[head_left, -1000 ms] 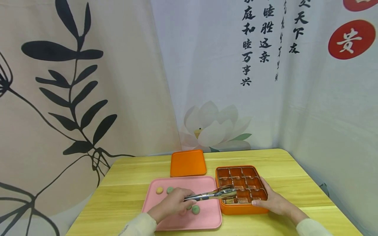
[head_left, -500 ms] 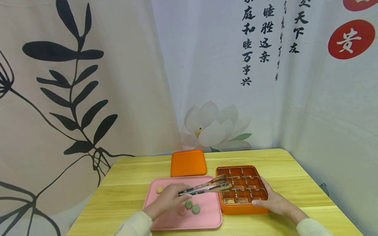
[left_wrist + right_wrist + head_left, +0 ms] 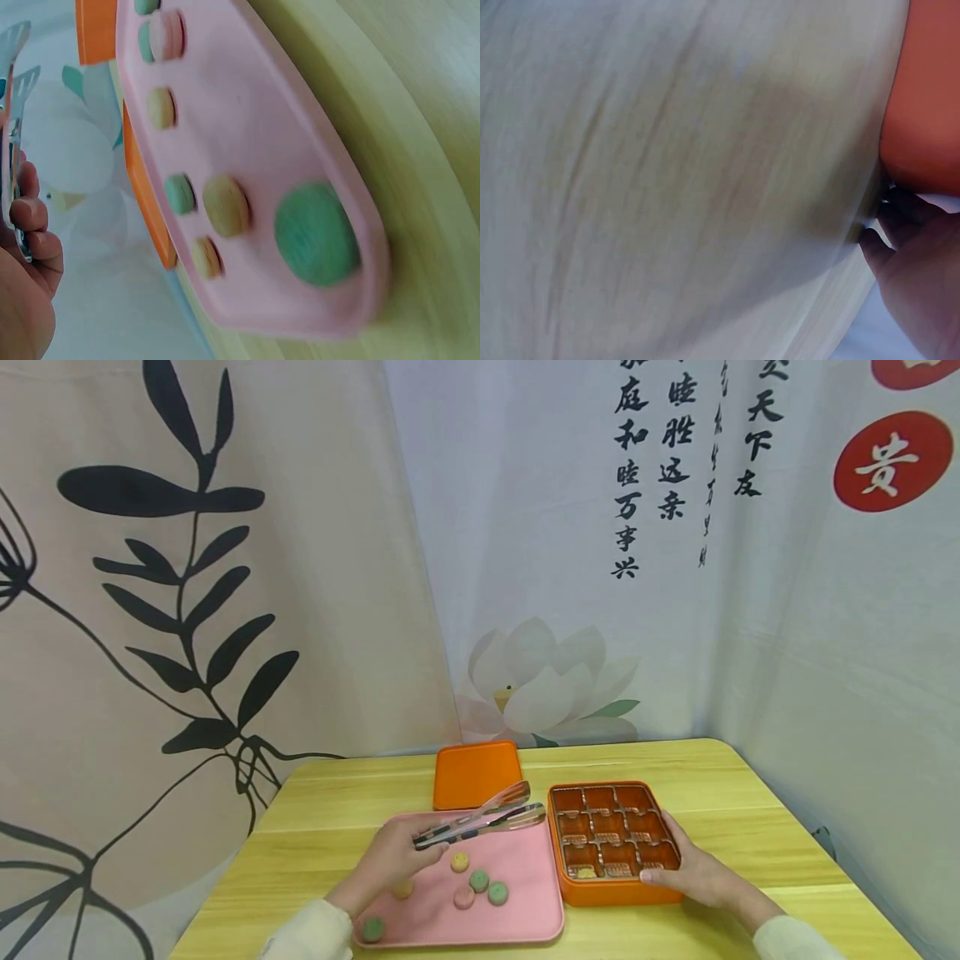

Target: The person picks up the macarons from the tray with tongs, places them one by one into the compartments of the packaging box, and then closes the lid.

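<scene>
My left hand (image 3: 390, 858) grips metal tongs (image 3: 517, 819) above the left part of a pink tray (image 3: 517, 927). The tongs' two arms are spread, with nothing between their tips. On the tray lie several macarons: a pink one (image 3: 464, 896), a yellow one (image 3: 460, 862), a large green one (image 3: 316, 234) at the near left corner, and others. Right of the tray stands an orange box (image 3: 622, 892) with a clear divided insert; a yellow macaron (image 3: 585, 872) sits in its near left compartment. My right hand (image 3: 701, 874) holds the box's right side, thumb at the near corner.
An orange lid (image 3: 477, 774) lies flat behind the tray. All of this is on a wood-grain table (image 3: 322, 810), with printed curtains (image 3: 337, 568) hanging behind and to the right.
My left hand has moved left with the tongs, away from the box and back over the tray, uncovering macarons. The right hand and the box have stayed in place.
</scene>
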A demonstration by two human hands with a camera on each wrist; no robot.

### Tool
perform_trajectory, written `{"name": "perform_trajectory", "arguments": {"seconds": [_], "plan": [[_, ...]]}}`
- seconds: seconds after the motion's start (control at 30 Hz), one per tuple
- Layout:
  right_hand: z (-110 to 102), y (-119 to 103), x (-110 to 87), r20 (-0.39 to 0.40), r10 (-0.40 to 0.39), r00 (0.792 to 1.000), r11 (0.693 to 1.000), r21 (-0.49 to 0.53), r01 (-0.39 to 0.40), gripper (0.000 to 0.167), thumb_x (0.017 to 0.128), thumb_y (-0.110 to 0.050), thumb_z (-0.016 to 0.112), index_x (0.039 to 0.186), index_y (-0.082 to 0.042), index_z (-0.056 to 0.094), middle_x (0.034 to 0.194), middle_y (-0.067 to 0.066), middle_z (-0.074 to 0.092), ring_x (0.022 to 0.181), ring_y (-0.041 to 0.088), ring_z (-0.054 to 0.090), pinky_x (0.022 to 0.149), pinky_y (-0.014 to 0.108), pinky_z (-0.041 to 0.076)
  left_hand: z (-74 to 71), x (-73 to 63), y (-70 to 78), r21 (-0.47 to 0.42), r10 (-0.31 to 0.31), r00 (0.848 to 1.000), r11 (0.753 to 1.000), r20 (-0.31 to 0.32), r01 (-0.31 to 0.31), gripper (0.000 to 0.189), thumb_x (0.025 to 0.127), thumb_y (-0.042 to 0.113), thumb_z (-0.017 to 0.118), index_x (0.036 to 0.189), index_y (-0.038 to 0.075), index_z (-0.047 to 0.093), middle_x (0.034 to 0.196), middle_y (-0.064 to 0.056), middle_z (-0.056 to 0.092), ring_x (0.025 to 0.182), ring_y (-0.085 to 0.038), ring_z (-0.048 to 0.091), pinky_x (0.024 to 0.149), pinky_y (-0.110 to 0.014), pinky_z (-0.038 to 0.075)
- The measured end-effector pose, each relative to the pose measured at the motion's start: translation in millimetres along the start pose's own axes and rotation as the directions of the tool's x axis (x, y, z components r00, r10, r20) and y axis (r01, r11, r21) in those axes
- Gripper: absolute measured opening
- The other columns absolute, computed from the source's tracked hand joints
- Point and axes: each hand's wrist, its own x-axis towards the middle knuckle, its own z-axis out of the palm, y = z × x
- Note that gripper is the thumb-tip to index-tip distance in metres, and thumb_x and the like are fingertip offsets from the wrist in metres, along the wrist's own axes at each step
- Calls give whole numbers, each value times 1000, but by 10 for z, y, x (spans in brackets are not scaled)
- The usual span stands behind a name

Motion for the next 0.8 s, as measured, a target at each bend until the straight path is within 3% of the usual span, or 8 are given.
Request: {"name": "perform_trajectory", "arguments": {"seconds": [0.1,0.27,0.43,0.6,0.8], "plan": [[-5,-1,5,2,-6,1000,1000,2,6,113,88,-34,76,156,-2,-9,143,43,33,122,48,50,101,65,34,-74,-52,-89,-18,-35,999,999,-23,35,35,86,43,77,116,27,73,101,8,69,70,-5,55,60,-24,46],[-3,14,15,6,4,1000,1000,16,-4,113,88,-34,76,156,-3,-9,144,43,31,124,49,48,101,65,34,-233,-189,-203,1,-80,996,997,-32,80,32,83,46,77,112,32,73,90,16,67,66,-6,54,59,-25,46],[4,25,22,3,2,1000,1000,18,-2,113,88,-33,76,156,-3,-9,144,42,32,123,48,49,101,64,34,-431,-376,-354,-22,-103,994,995,-33,102,29,84,39,79,108,22,75,90,11,69,69,-6,56,61,-25,48],[0,5,13,0,-3,1000,1000,12,3,113,88,-33,76,156,-3,-8,144,42,32,123,49,48,101,66,33,-651,-573,-519,-114,-117,993,986,16,119,30,85,32,79,108,14,75,94,1,72,70,-6,59,61,-26,51],[8,13,12,-2,5,1000,1000,14,-5,114,87,-34,77,156,-4,-8,145,41,31,124,48,48,102,66,32,-878,-805,-714,-149,-156,984,975,83,167,26,85,31,79,105,14,77,85,4,68,66,-6,52,57,-25,47]]}}
